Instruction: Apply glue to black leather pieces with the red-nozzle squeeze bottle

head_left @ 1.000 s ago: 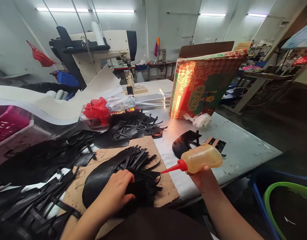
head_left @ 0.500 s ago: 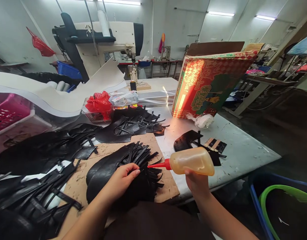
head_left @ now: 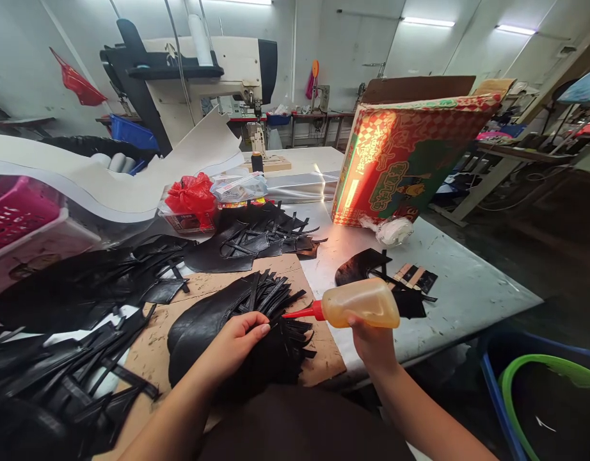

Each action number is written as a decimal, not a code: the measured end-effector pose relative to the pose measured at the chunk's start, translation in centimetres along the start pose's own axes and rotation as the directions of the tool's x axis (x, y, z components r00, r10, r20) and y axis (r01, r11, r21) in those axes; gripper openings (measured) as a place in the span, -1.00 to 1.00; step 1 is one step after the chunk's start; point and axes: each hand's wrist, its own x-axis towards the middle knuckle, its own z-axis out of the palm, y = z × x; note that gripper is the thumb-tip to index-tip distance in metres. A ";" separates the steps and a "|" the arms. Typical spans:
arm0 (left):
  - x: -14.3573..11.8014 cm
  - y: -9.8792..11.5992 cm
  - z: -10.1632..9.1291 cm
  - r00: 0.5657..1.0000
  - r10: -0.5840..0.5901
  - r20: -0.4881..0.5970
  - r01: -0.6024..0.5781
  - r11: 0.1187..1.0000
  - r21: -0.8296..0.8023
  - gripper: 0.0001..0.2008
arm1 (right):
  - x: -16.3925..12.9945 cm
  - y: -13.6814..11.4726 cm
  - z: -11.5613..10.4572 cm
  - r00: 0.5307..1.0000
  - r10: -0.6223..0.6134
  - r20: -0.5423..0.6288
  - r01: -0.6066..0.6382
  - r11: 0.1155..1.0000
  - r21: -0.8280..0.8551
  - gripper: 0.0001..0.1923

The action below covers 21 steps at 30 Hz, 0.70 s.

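My right hand (head_left: 373,339) is wrapped round a squeeze bottle (head_left: 359,303) of yellowish liquid, held tilted nearly level. Its red nozzle points left, the tip close by the fingers of my left hand (head_left: 242,336). Those fingers are pinched on a black strap at the edge of a stack of black leather pieces (head_left: 199,320); the strap's end is mostly hidden by the thumb. Many narrow straps fan out from the top of the stack. Beneath it lies a brown cardboard sheet (head_left: 318,288).
More black leather pieces lie at the left (head_left: 84,282) and behind the stack. On the right of the table are a patterned carton (head_left: 410,160), a white plastic bundle (head_left: 393,231) and a few black scraps (head_left: 362,266). A sewing machine (head_left: 208,70) stands behind; a green-rimmed tub (head_left: 509,384) sits low right.
The bottle has shifted slightly left and up in my right hand, its nozzle tip staying near the left fingers. My left hand keeps its pinch almost unmoved.
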 end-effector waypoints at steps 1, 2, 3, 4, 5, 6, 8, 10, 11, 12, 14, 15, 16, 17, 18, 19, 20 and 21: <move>0.0 0.0 0.0 1.000 0.003 0.000 -0.003 1.000 -0.004 -0.69 | 0.0 0.0 -0.1 1.000 0.009 0.019 -0.009 1.000 -0.009 -0.58; 0.1 0.0 0.0 1.000 0.004 0.002 -0.004 1.000 -0.003 -0.69 | 0.0 0.1 -0.2 0.999 0.020 0.040 -0.020 1.000 -0.018 -0.58; 0.1 0.0 -0.1 1.000 0.005 0.005 -0.005 1.000 0.003 -0.69 | 0.0 0.2 -0.3 0.998 0.034 0.062 -0.032 0.999 -0.023 -0.57; 0.1 0.0 -0.1 1.000 0.005 0.008 -0.005 1.000 0.012 -0.68 | 0.0 0.2 -0.4 0.996 0.047 0.080 -0.045 0.999 -0.023 -0.57; 0.1 0.1 -0.1 1.000 0.005 0.010 -0.006 1.000 0.019 -0.68 | 0.0 0.2 -0.5 0.994 0.060 0.092 -0.058 0.998 -0.018 -0.57; 0.1 0.2 -0.1 1.000 0.006 0.011 -0.006 1.000 0.025 -0.68 | 0.0 0.3 -0.6 0.992 0.073 0.099 -0.072 0.997 -0.008 -0.56; 0.0 0.3 -0.2 1.000 0.011 0.004 -0.011 1.000 0.026 -0.67 | -0.1 0.3 -0.7 0.990 0.099 0.101 -0.101 0.995 0.016 -0.57; 0.0 0.4 -0.2 1.000 0.019 -0.003 -0.019 1.000 0.017 -0.67 | -0.1 0.3 -0.9 0.987 0.122 0.103 -0.126 0.991 0.034 -0.57; 0.0 0.4 -0.2 1.000 0.022 -0.008 -0.022 1.000 0.015 -0.67 | -0.2 0.3 -0.9 0.986 0.132 0.106 -0.137 0.990 0.039 -0.57; 0.0 0.4 -0.3 1.000 0.025 -0.011 -0.025 1.000 0.014 -0.68 | -0.2 0.3 -1.0 0.984 0.141 0.109 -0.146 0.988 0.042 -0.56; 0.0 0.3 -0.3 0.999 0.033 -0.015 -0.033 0.999 0.016 -0.68 | -0.3 0.3 -1.2 0.980 0.163 0.114 -0.169 0.985 0.043 -0.53; 0.0 0.3 -0.4 0.999 0.037 -0.016 -0.037 0.999 0.018 -0.68 | -0.4 0.4 -1.4 0.978 0.175 0.114 -0.181 0.983 0.041 -0.52; 0.1 0.2 -0.4 0.999 0.042 -0.016 -0.042 0.999 0.020 -0.68 | -0.5 0.5 -1.5 0.975 0.188 0.117 -0.194 0.980 0.039 -0.51; 0.1 0.1 -0.3 0.999 0.049 -0.016 -0.049 0.999 0.022 -0.68 | -0.6 0.7 -1.7 0.972 0.200 0.122 -0.205 0.978 0.035 -0.50; 0.1 0.1 -0.3 0.998 0.057 -0.017 -0.057 0.998 0.027 -0.68 | -0.7 0.8 -1.9 0.969 0.209 0.128 -0.215 0.976 0.031 -0.49; 0.1 0.0 -0.3 0.997 0.068 -0.023 -0.067 0.997 0.042 -0.68 | -0.7 1.0 -2.1 0.967 0.216 0.135 -0.222 0.975 0.027 -0.49; 0.1 0.0 -0.4 0.996 0.085 -0.029 -0.083 0.994 0.076 -0.69 | -0.8 1.1 -2.4 0.965 0.220 0.142 -0.225 0.974 0.021 -0.48; 0.0 0.1 -0.5 0.993 0.111 -0.031 -0.106 0.985 0.133 -0.71 | -0.7 1.2 -2.7 0.964 0.222 0.146 -0.227 0.974 0.017 -0.48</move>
